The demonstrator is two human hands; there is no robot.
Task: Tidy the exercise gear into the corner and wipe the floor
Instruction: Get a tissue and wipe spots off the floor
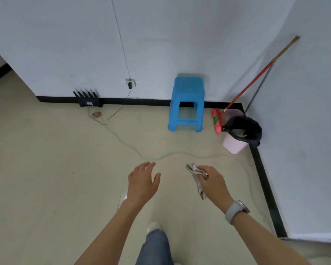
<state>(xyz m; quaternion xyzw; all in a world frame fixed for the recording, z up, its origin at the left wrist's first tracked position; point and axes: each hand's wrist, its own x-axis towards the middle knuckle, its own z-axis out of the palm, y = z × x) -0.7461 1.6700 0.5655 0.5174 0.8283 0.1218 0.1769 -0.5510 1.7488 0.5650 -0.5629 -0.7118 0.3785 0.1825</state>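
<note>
- Head view: right hand (211, 180) bunched a small grey cloth (197, 178), fingers curled round it, one tail hanging below the fist. Held in the air over the floor (46, 169), not touching it.
- Left hand (142, 181) spread, fingers relaxed, holding nothing, hovering beside the right.
- Cloth looked soft, limp, light; no stiffness, would fold under any push. Judged best flattened under a spread palm for wiping rather than kept balled; otherwise little contact area.
- Looked dry enough to slide easily on the smooth floor, wetness not confirmable.
- No obvious exercise gear in frame. Thin pale cord (180, 153) looped across the floor just ahead of both hands, maybe a skipping rope, maybe a cable: couldn't tell. If rope: light, floppy, tangles easily, best gathered in coils from one end.
- Corner already held a blue stool (186, 104), a pink bin (235, 142) with black liner, a red broom (243, 90) leaning on the wall.
- Router (88, 101) against the skirting, thin dark wire trailing from it; snag risk for a wiping cloth.
- Watch (235, 209) on the right wrist.
- Wiping judged not yet started.
</note>
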